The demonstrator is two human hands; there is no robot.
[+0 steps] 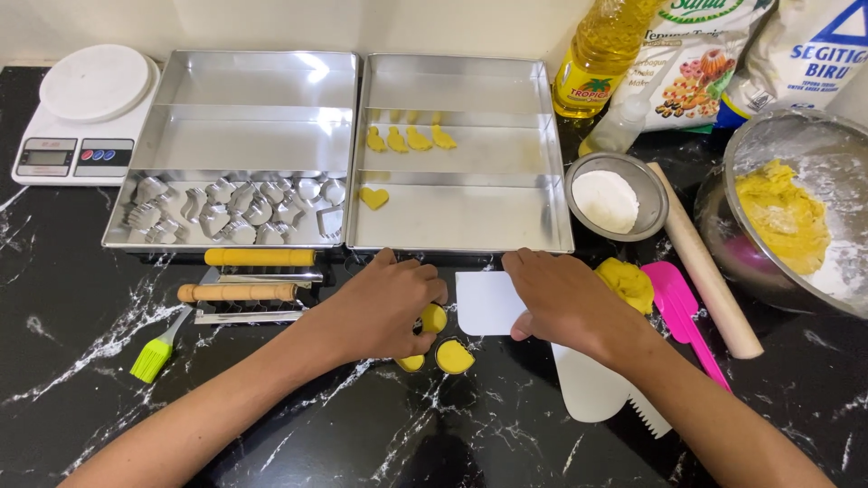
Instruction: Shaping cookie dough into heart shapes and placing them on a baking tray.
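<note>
Left hand [384, 307] on dough pieces [435, 318]; right hand [565, 298] pins flat white scraper [488, 303].

A kitchen scale [86, 113], rolling pin [705, 262] and oil bottle [601, 59] stand apart.

counter [90, 361]: black, white marble veins
dough [452, 356]: yellow
scraper [488, 303]: white
spatula [683, 312]: pink
brush [154, 357]: green bristles
trays [452, 217]: silver
scale [86, 113]: white

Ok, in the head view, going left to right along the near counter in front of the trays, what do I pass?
Green brush → wooden-handled tools → left hand → white scraper → right hand → dough lump → pink spatula → rolling pin.
</note>
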